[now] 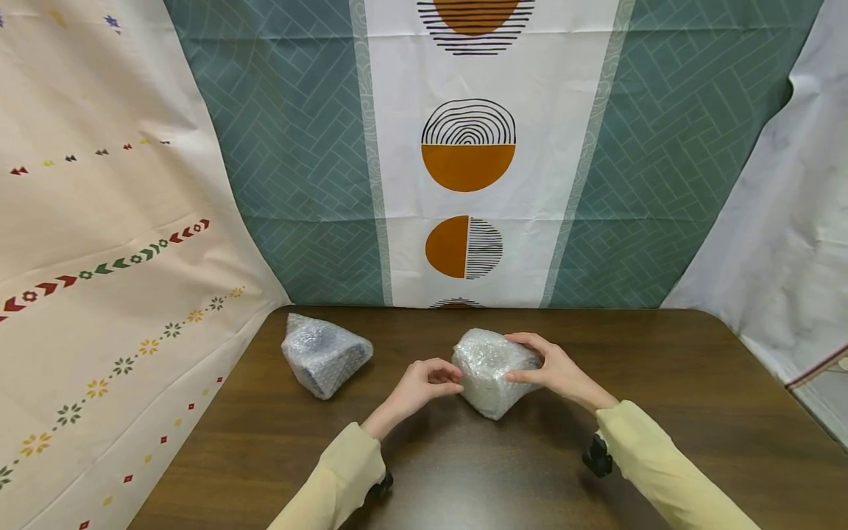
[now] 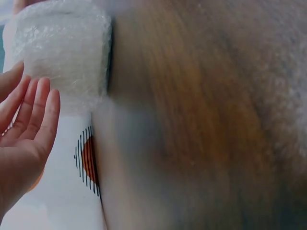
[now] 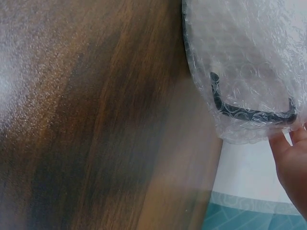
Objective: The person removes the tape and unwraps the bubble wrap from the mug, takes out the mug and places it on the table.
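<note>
A bubble-wrapped bundle [image 1: 493,370] stands on the dark wooden table [image 1: 662,412] near its middle. My right hand [image 1: 528,359] grips the bundle's right side, fingers over the top and thumb on the near face. My left hand [image 1: 444,379] is at its left side, fingertips at the wrap. In the left wrist view the left hand [image 2: 29,120] has loosely straight fingers beside the bundle [image 2: 62,52] and holds nothing. The right wrist view shows the bundle [image 3: 244,62] up close, with a dark rim visible through the wrap, and part of my right hand [image 3: 292,163] below it.
A second bubble-wrapped bundle [image 1: 324,355] lies at the table's back left. Patterned cloths hang behind and to both sides: cream at the left [image 1: 99,258], green and white at the back [image 1: 464,184]. Pale yellow sleeves [image 1: 344,471] cover both arms.
</note>
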Demonstrator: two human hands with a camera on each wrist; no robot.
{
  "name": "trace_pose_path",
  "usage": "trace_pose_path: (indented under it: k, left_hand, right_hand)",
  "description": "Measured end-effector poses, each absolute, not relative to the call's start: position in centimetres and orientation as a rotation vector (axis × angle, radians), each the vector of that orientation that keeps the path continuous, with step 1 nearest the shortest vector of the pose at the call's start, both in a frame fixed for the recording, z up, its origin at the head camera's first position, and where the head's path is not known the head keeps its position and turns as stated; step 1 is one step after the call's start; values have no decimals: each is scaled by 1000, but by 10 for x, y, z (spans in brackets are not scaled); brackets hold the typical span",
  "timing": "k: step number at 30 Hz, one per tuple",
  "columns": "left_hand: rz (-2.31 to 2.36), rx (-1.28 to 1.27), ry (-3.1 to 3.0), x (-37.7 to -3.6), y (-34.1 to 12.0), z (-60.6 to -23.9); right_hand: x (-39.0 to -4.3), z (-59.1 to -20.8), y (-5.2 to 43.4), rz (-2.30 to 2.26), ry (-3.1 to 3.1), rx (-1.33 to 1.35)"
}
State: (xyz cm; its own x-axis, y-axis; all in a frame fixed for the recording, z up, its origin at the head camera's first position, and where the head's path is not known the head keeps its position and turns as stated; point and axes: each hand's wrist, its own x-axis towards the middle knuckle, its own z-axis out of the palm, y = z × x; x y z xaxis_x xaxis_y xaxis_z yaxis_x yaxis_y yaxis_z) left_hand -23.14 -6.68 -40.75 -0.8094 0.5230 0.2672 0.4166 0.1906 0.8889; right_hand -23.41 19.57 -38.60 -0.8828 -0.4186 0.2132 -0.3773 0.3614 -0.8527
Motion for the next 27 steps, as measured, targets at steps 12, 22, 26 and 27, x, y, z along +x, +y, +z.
trace_pose_path:
  k: [12, 22, 26, 27]
  left_hand:
    - [1711, 942, 2301, -234, -59, -418]
    - [1819, 878, 2289, -231, -58, -410]
    - [1825, 836, 2268, -232, -57, -411]
    - [1824, 829, 2264, -232, -57, -411]
  right_hand:
    - [-234, -387, 195, -1586, 2554, -738]
    - [-243, -400, 200, -1580, 2580, -773]
    - [-253, -414, 204, -1567, 2602, -766]
    - [-253, -415, 205, -1567, 2606, -768]
